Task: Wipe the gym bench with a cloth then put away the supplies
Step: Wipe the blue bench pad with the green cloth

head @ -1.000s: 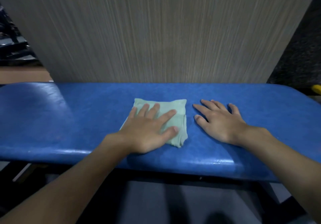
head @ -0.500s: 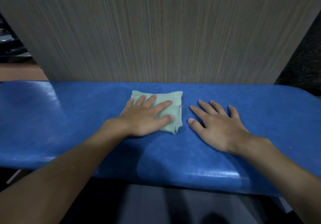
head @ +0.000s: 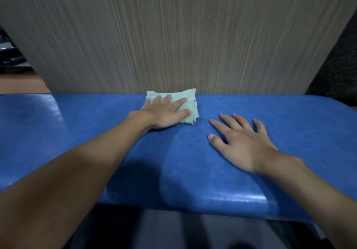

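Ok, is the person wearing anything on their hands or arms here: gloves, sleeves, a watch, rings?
Nothing that shows. The left hand and right hand are bare: no gloves, no rings visible. Neither wrist carries a watch or band, and the left forearm and right forearm are uncovered to the frame's edge, so no sleeve is in view.

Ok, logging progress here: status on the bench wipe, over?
Left hand flat, pressing green cloth at bench far edge. Right hand flat on bench. Wood-grain panel close behind cloth.

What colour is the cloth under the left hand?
Pale mint green; the folded cloth shows best in the head view, against the blue bench.
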`<state>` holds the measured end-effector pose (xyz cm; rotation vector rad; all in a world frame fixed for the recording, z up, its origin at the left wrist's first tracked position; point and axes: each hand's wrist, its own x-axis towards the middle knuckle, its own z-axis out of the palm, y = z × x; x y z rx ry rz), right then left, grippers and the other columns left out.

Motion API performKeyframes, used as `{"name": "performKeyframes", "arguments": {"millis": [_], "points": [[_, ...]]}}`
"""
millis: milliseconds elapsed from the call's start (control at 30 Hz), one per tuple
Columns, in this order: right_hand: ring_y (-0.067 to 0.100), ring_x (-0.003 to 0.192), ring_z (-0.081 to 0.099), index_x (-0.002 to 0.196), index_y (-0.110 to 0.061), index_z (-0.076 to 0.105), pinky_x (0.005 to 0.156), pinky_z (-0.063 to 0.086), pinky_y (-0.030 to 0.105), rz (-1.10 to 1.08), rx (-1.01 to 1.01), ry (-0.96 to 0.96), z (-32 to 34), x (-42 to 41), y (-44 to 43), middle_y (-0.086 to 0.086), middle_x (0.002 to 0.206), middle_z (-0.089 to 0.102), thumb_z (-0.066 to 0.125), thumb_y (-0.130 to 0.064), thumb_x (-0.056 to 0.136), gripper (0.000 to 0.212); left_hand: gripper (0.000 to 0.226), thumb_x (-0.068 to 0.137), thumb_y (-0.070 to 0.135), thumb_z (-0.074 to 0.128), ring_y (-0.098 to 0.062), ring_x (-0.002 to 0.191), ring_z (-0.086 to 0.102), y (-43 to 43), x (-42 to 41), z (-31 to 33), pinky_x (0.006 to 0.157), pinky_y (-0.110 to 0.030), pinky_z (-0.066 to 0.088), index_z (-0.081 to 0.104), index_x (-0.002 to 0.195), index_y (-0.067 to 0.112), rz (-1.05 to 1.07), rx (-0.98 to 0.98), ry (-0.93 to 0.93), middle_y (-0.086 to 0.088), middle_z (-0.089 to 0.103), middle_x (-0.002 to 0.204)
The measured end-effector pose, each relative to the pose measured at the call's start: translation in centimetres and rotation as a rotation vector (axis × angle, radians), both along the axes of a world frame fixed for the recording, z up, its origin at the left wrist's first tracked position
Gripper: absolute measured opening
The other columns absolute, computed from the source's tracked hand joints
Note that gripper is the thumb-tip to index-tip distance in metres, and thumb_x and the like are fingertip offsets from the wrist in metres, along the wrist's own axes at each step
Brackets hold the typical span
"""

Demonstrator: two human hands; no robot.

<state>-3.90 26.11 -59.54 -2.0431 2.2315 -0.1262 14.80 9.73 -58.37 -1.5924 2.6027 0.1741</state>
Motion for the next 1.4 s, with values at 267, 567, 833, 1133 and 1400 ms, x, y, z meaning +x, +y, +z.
{"name": "performKeyframes", "arguments": {"millis": [267, 567, 833, 1133, 1400], "points": [[0.015, 0.151, -0.002, 0.154, -0.043, 0.013, 0.119, -0.003, 0.054, -0.010, 0.009, 0.002, 0.4, 0.2, 0.2, -0.013, 0.164, 0.005, 0.012, -0.065, 0.095, 0.062, 0.075, 0.074, 0.085, -0.003, -0.021, 0.153, -0.010, 13.4, 4.9, -1.0, 0.121, -0.050, -0.006, -0.014, 0.145, 0.062, -0.082, -0.070, -0.019, 0.003, -0.007, 0.167], [0.017, 0.151, 0.004, 0.152, -0.038, 0.024, 0.118, -0.004, 0.057, 0.017, -0.028, -0.008, 1.9, 1.0, -0.4, -0.011, 0.164, 0.013, 0.020, -0.058, 0.100, 0.056, 0.090, 0.060, 0.080, -0.011, -0.019, 0.152, -0.013, 17.1, 5.5, -0.1, 0.120, -0.050, -0.007, -0.012, 0.148, 0.058, -0.056, -0.036, -0.007, 0.008, -0.011, 0.166], [0.017, 0.151, -0.005, 0.154, -0.040, 0.011, 0.118, -0.003, 0.056, 0.035, 0.016, 0.026, 0.2, 1.3, -0.9, -0.011, 0.165, 0.001, 0.011, -0.059, 0.097, 0.060, 0.063, 0.092, 0.074, 0.017, -0.024, 0.153, -0.009, 5.5, 2.7, -0.4, 0.120, -0.052, -0.007, -0.004, 0.150, 0.057, -0.020, -0.017, -0.028, 0.005, -0.008, 0.167], [0.014, 0.150, -0.006, 0.153, -0.042, 0.010, 0.119, -0.003, 0.053, 0.033, -0.004, 0.016, 0.1, 1.3, -0.8, -0.013, 0.164, 0.001, 0.008, -0.061, 0.094, 0.062, 0.073, 0.082, 0.079, 0.013, -0.024, 0.152, 0.006, -4.7, -0.2, 0.4, 0.119, -0.054, 0.003, 0.009, 0.151, 0.055, 0.008, -0.012, 0.000, 0.003, 0.013, 0.166], [0.014, 0.150, -0.004, 0.153, -0.043, 0.013, 0.119, -0.003, 0.053, 0.022, 0.011, -0.009, 0.4, 1.4, -0.7, -0.013, 0.164, 0.004, 0.013, -0.062, 0.096, 0.061, 0.064, 0.091, 0.075, 0.014, -0.025, 0.153, -0.007, 5.2, 3.1, -0.3, 0.120, -0.053, -0.006, -0.005, 0.150, 0.058, -0.029, -0.014, -0.011, 0.003, -0.005, 0.167]]}}
